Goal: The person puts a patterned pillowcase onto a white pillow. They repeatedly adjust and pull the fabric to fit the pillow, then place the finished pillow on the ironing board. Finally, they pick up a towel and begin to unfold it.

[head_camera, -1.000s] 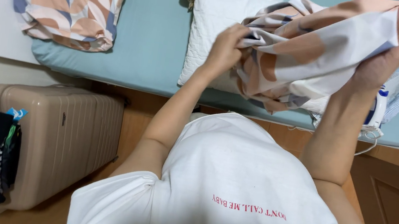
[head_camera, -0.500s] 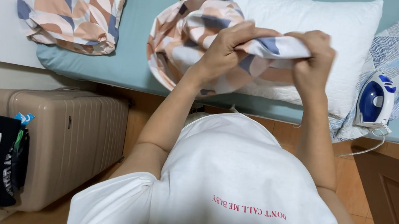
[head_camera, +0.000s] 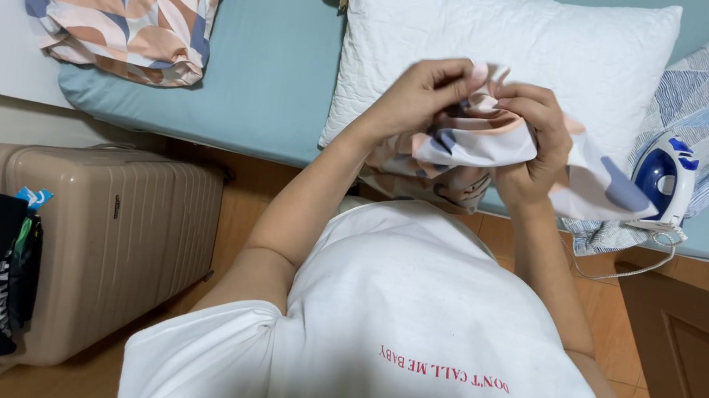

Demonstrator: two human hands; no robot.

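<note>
Gripping patterned pillowcase (head_camera: 511, 152), both hands (head_camera: 426, 97) over white pillow (head_camera: 510, 35)

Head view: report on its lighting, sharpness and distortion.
Head view: soft, even indoor light, no glare; faint shadow under the mattress edge. Both hands, left hand and right hand, and the patterned cloth look sharp, without motion blur. Wide-angle lens bends the suitcase and room edges.

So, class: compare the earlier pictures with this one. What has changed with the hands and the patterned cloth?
Both hands, left hand and right hand, have gathered the patterned pillowcase from a raised spread into a tight bunch, lower over the white pillow. Iron and suitcase stayed put.
</note>
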